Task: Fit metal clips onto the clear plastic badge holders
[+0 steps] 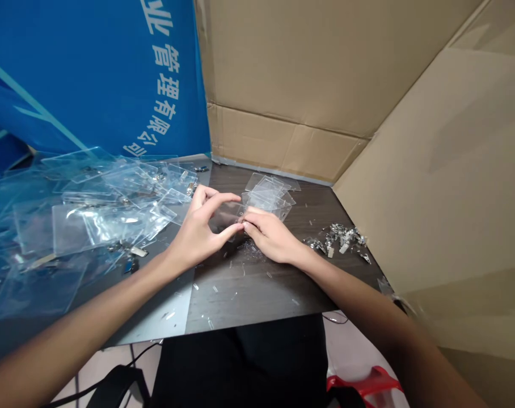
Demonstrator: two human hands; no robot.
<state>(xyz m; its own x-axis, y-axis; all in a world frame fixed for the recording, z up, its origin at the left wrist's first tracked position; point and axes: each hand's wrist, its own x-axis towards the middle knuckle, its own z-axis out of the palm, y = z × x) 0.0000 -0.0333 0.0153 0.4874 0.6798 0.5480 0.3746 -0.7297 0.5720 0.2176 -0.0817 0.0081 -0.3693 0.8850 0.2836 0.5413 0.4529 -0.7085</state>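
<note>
Between my two hands is a clear plastic badge holder [229, 213]. My left hand [202, 226] curves around it, with the thumb tip meeting my right hand at its right end. My right hand [268, 233] is closed in a pinch at that same end; any small part under its fingertips is hidden. Just beyond my right hand lies a loose stack of clear badge holders [268, 192]. Right of it, a pile of metal badge clips [340, 239] with clear straps sits near the table edge.
A large heap of clear badge holders with clips [113, 209] covers the left side. Small clear plastic bits [251, 249] are scattered over the dark table [283, 289]. Cardboard walls [291, 68] close off the back and right; a blue banner [91, 73] hangs back left.
</note>
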